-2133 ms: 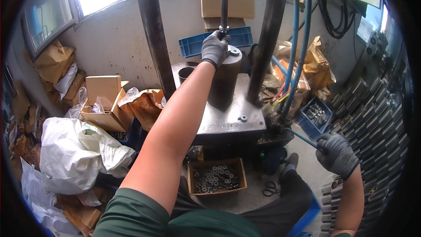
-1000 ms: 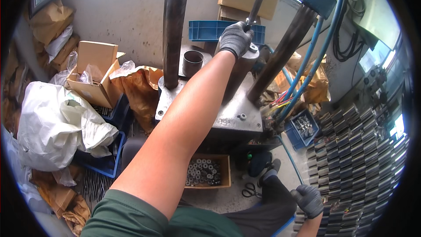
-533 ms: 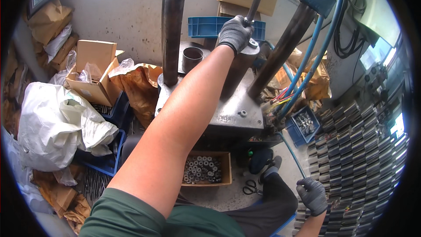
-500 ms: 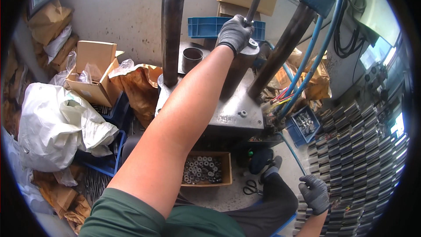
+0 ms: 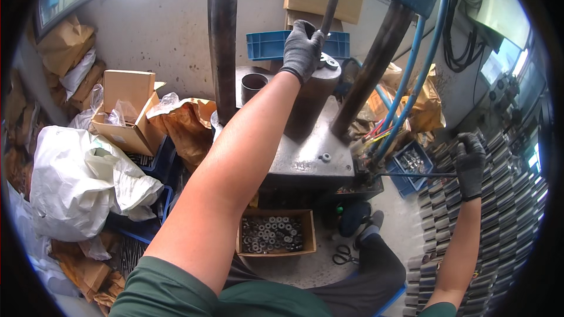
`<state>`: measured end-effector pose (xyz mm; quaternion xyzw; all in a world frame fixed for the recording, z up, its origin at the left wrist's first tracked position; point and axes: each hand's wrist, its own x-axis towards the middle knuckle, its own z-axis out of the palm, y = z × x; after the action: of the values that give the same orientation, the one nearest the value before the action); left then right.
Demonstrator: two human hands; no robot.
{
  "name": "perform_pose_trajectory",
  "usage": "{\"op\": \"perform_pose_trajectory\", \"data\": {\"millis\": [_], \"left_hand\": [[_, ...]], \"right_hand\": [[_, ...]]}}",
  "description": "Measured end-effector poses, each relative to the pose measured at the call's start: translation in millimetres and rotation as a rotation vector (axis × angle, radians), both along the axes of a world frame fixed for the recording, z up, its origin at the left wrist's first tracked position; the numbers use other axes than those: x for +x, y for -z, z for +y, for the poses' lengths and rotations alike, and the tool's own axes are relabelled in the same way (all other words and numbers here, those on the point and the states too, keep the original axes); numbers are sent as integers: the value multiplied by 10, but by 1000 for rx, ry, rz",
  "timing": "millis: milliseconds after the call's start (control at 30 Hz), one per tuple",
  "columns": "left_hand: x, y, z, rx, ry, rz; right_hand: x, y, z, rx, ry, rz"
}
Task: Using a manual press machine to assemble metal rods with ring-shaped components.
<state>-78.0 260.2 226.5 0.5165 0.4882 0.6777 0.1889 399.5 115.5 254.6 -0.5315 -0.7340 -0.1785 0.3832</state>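
My left hand (image 5: 301, 51), in a grey knitted glove, is closed at the lower end of a dark metal rod (image 5: 333, 4). The rod leans slightly, above a thick dark cylinder (image 5: 311, 103) on the press bed. A small pale ring (image 5: 330, 62) lies on top of that cylinder, close by my thumb. Far to the right, my gloved right hand (image 5: 470, 167) is closed at the outer end of a thin lever (image 5: 417, 174) that runs level from the machine's side. My fingers partly hide both grips.
Two dark columns (image 5: 224, 41) and blue hoses (image 5: 411, 76) flank the work spot. A short open tube (image 5: 254, 86) and a small ring (image 5: 326, 157) sit on the metal bed (image 5: 288, 161). Below stands a carton (image 5: 308, 238) of rings; stacked metal pieces (image 5: 446, 223) line the right.
My right hand has risen, and the lever has swung up from slanting down to level. My left hand has shifted slightly left at the rod's lower end. The view has tilted a little.
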Motion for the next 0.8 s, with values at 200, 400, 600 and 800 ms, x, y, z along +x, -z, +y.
{"op": "perform_pose_trajectory", "data": {"millis": [200, 400, 600, 800], "left_hand": [[-116, 39, 68, 3, 105, -41], [-80, 9, 135, -62, 372, -185], [-135, 26, 157, -68, 357, -135], [-134, 31, 162, -54, 333, -118]], "right_hand": [[-211, 567, -1406, -684, -113, -246], [-280, 1091, -2047, -1005, -93, -419], [-358, 837, -1896, -904, -95, -178], [-375, 720, -1827, -776, -110, -137]]}}
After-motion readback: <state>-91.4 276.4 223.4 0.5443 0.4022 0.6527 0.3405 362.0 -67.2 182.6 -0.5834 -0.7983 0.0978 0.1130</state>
